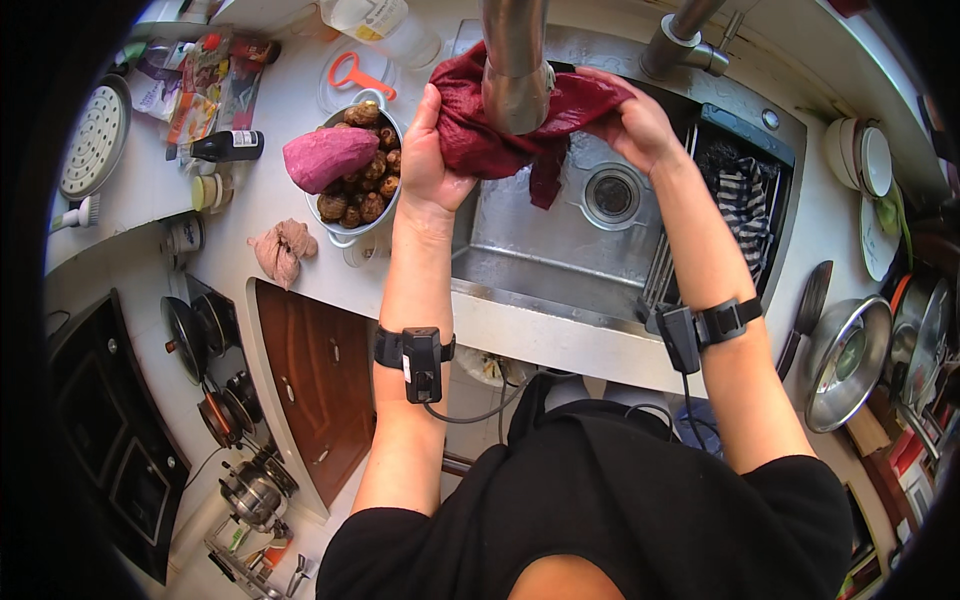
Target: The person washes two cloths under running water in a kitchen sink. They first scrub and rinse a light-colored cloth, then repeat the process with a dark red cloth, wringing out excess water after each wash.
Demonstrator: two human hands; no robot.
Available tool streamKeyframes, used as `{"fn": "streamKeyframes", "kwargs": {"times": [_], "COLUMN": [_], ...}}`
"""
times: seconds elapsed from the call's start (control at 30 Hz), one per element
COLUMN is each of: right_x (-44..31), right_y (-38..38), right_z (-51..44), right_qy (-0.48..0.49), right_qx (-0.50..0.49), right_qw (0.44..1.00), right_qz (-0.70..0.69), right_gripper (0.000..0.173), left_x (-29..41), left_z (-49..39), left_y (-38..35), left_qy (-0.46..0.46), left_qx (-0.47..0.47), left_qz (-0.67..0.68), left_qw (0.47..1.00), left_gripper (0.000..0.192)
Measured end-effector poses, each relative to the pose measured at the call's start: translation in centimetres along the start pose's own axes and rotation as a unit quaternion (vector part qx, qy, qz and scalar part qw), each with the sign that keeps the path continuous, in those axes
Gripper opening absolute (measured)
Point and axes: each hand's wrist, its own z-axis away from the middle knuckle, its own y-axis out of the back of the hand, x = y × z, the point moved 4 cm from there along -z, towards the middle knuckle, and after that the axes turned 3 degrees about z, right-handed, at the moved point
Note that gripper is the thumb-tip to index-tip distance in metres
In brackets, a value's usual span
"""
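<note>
A wet dark-red cloth (472,127) is stretched between my two hands, over the far part of the stainless-steel sink (540,262). My left hand (435,161) grips its left side, thumb up. The cloth's right end is held by my right hand (634,124), whose fingertips are partly behind the fabric. A steel faucet spout (517,82) comes down in front of the cloth and hides its middle. One loose corner of the cloth dangles above the basin, left of the drain strainer (611,196).
Left of the sink, a pot (351,238) holds brown taro-like tubers and a peeled purple sweet potato (330,159). An orange peeler (360,75), a crumpled pink cloth (283,251) and a dark bottle (227,145) lie nearby. Rightward are a striped cloth (739,199), a knife (810,307) and a steel bowl (832,397).
</note>
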Motion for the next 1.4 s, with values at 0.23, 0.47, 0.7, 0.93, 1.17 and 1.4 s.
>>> {"fn": "streamKeyframes", "kwargs": {"times": [0.23, 0.47, 0.7, 0.93, 1.17, 1.4], "right_x": [13.7, 14.5, 12.0, 13.4, 10.6, 8.8], "right_y": [4.5, 0.0, 0.2, -1.0, -2.3, -0.6], "right_z": [2.1, -1.7, -4.2, -1.0, -0.7, -2.3], "right_qy": [-0.247, -0.154, 0.032, -0.118, -0.061, -0.004], "right_qx": [0.212, 0.054, -0.054, -0.058, -0.283, -0.004], "right_qw": [0.92, 0.93, 0.934, 0.938, 0.901, 0.96], "right_qz": [-0.218, -0.33, -0.351, -0.321, -0.324, -0.279], "right_gripper": [0.066, 0.072, 0.06, 0.044, 0.043, 0.033], "left_x": [-1.7, -3.5, -7.4, -7.6, -8.8, -8.6], "left_z": [-0.8, 2.7, 4.1, 0.6, -0.7, 1.2], "left_y": [1.8, 6.6, 5.6, 6.8, 5.9, 10.7], "left_qy": [-0.021, -0.002, -0.154, -0.32, -0.308, -0.299], "left_qx": [-0.004, 0.079, 0.186, 0.278, 0.17, 0.124], "left_qz": [-0.005, -0.096, -0.6, -0.659, -0.7, -0.77], "left_qw": [1.0, 0.992, 0.763, 0.621, 0.621, 0.55], "left_gripper": [0.048, 0.051, 0.022, 0.025, 0.018, 0.047]}}
